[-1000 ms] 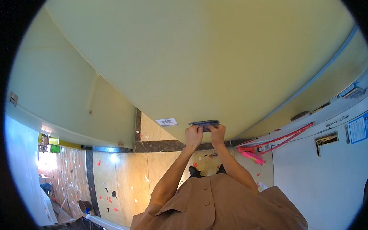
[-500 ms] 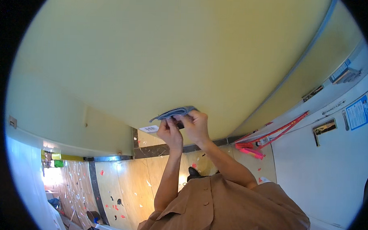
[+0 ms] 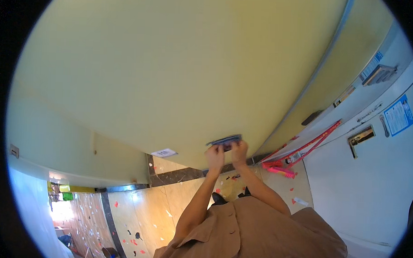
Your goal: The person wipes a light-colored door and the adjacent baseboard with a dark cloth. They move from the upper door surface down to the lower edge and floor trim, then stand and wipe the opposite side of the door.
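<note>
Both my hands hold a folded grey-blue cloth point(image 3: 226, 140) against the lower part of a large pale yellow-green panel point(image 3: 172, 73). My left hand point(image 3: 215, 157) is closed, pinching the cloth's lower left part. At the cloth's right end, my right hand point(image 3: 239, 154) is also closed on it, thumb and fingers pressed together. The fingertips are slightly blurred and partly hidden by the folds. Left of my hands, a small white label point(image 3: 164, 153) is stuck near the panel's lower edge.
Below is a tiled floor point(image 3: 153, 209) with dark border strips and scattered red, white and black scraps. A white door point(image 3: 354, 193) with a brass handle point(image 3: 361, 140) stands on the right. Against it lean a red folded frame point(image 3: 315, 142) and a pink item point(image 3: 280, 170).
My two hands and the cloth have moved right and slightly down along the panel. The view has shifted a little, and the white label shows more fully.
</note>
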`<act>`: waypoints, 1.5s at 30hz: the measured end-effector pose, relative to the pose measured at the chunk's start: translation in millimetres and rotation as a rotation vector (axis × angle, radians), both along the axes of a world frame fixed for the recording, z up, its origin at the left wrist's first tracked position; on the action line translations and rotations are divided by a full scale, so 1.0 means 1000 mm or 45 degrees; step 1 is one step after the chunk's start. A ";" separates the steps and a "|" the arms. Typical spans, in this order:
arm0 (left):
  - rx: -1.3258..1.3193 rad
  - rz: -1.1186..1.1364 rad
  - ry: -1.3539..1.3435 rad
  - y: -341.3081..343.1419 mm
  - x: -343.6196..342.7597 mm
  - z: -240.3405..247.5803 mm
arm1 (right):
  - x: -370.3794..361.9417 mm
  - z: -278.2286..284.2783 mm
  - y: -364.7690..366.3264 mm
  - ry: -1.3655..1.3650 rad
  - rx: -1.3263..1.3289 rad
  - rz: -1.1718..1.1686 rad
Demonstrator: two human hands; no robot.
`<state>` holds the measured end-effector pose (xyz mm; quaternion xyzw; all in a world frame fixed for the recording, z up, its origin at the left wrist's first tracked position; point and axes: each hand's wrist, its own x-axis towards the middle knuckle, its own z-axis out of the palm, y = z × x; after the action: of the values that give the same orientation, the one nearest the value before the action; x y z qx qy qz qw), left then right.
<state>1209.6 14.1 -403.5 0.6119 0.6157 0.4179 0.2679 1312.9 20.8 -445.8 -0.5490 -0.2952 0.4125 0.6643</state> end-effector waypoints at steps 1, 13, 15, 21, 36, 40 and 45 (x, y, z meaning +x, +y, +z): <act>0.026 0.073 -0.102 -0.002 -0.013 -0.013 | -0.014 0.000 -0.001 -0.196 0.025 0.022; 0.233 -0.263 -0.298 0.013 0.056 0.092 | 0.052 0.141 0.001 0.077 0.429 -0.168; 0.058 -0.373 -0.168 0.020 0.068 0.063 | 0.062 0.110 0.004 0.092 0.303 -0.268; -0.055 -0.274 -0.125 0.009 0.052 0.010 | 0.040 0.032 0.005 -0.339 -0.085 -0.381; 0.344 -0.580 -0.409 0.023 0.114 0.218 | 0.098 0.241 0.016 -0.417 0.630 -0.532; 0.316 -0.585 -0.245 0.027 0.138 0.169 | 0.115 0.169 0.021 -0.303 0.440 -0.625; 0.114 -0.563 -0.038 0.029 0.139 0.084 | 0.115 0.061 0.023 -0.164 0.273 -0.574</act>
<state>1348.5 43.2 -319.7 0.7370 0.4435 0.3849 0.3347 1427.9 43.3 -384.8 -0.5526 -0.2489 0.1845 0.7737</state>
